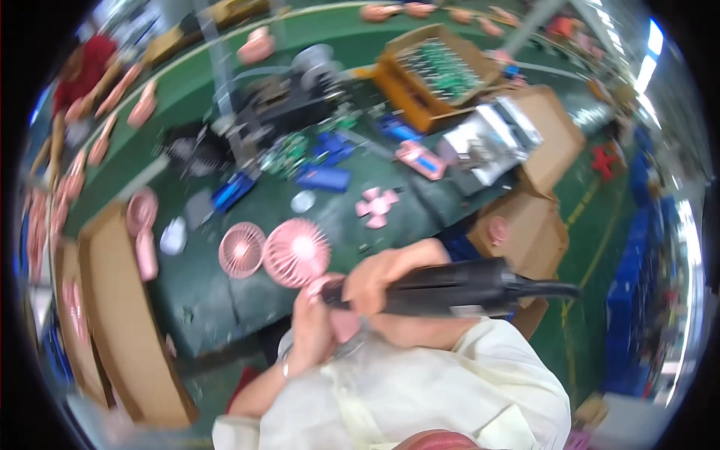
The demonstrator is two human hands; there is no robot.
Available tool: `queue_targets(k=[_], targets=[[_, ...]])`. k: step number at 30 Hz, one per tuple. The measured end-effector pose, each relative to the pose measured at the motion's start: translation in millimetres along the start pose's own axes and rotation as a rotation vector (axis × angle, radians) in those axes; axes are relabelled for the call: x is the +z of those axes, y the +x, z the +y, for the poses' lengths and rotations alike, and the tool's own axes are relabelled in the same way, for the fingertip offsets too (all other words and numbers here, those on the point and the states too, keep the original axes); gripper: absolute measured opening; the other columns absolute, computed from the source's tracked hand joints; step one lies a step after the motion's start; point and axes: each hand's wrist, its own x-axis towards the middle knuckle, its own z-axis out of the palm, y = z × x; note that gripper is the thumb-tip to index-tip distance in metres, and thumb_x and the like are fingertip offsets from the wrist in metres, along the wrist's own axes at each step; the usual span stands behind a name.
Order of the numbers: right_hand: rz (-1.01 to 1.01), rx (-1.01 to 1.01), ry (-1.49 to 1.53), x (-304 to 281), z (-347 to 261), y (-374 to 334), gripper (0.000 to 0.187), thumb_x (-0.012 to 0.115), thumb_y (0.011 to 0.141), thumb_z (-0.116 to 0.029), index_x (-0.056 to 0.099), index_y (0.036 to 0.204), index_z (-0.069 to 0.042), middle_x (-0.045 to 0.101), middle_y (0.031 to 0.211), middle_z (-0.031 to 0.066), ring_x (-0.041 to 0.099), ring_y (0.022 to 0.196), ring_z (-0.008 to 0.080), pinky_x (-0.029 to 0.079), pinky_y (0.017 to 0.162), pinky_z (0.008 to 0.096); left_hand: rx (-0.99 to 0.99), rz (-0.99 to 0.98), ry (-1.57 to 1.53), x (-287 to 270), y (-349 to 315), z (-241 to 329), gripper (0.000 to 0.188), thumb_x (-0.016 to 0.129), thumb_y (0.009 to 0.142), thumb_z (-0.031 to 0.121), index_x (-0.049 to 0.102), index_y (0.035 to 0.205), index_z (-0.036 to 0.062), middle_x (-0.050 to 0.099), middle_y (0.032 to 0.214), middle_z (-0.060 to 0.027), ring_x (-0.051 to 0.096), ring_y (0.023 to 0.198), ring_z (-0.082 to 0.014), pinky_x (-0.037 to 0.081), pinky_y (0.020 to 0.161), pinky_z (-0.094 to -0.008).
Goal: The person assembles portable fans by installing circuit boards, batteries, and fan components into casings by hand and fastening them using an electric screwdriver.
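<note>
A pink handheld fan [297,253] is gripped at its handle by my left hand [311,334], its round grille resting over the bench edge area. My right hand [386,276] wraps round a black electric screwdriver [457,289], which lies level with its cord running off to the right. The tool's tip meets the fan near the neck and handle; the exact contact is blurred. Just left of the held fan sits a loose pink grille [241,250]. Farther off on the bench is a pink fan blade [376,207].
The green bench [277,206] carries blue parts [322,178], small green circuit boards [285,156] and a pink housing [420,160]. A filled cardboard box [405,97] stands at the back. Another pink fan [142,232] lies beside a cardboard tray [124,315]. A person in red [86,71] is far left.
</note>
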Motion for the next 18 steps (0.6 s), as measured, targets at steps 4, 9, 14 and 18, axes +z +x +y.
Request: queue_targets(k=[4, 9, 14, 18], targets=[[0.172, -0.099, 0.008, 15, 11, 3, 0.055, 0.054, 0.084, -0.062, 0.041, 0.093, -0.01, 0.052, 0.062, 0.0049, 0.052, 0.05, 0.0192, 0.046, 0.054, 0.0363, -0.026, -0.162, -0.087, -6, 4, -1, 0.021, 0.042, 0.097, 0.013, 0.054, 0.107, -0.0014, 0.062, 0.093, -0.0096, 0.063, 0.076, -0.0166, 0.053, 0.069, -0.0293], [0.016, -0.162, 0.076, -1, 22, 11, 0.058, 0.049, 0.086, -0.064, 0.042, 0.091, -0.007, 0.054, 0.06, 0.0062, 0.052, 0.044, 0.0195, 0.045, 0.043, 0.0335, -0.117, -0.112, -0.127, -7, 0, 16, 0.022, 0.042, 0.094, 0.008, 0.057, 0.106, -0.0025, 0.062, 0.098, -0.0057, 0.059, 0.09, -0.0109, 0.048, 0.082, -0.026], [-0.354, -0.165, 0.136, -10, 15, 21, 0.023, 0.052, 0.093, -0.024, 0.043, 0.092, -0.003, 0.059, 0.065, 0.0119, 0.059, 0.051, 0.0246, 0.05, 0.048, 0.0383, -0.139, -0.188, -0.116, -14, -2, 11, 0.022, 0.042, 0.094, 0.009, 0.058, 0.105, -0.0026, 0.063, 0.096, -0.0064, 0.06, 0.087, -0.0106, 0.05, 0.078, -0.0256], [-0.623, -0.158, 0.096, -19, 12, 36, 0.019, 0.051, 0.094, -0.019, 0.043, 0.095, -0.002, 0.06, 0.068, 0.0123, 0.063, 0.055, 0.0246, 0.053, 0.052, 0.0389, -0.205, -0.314, -0.154, -14, 1, 12, 0.016, 0.041, 0.094, 0.005, 0.052, 0.105, -0.0006, 0.062, 0.089, -0.0091, 0.065, 0.072, -0.0177, 0.053, 0.064, -0.029]])
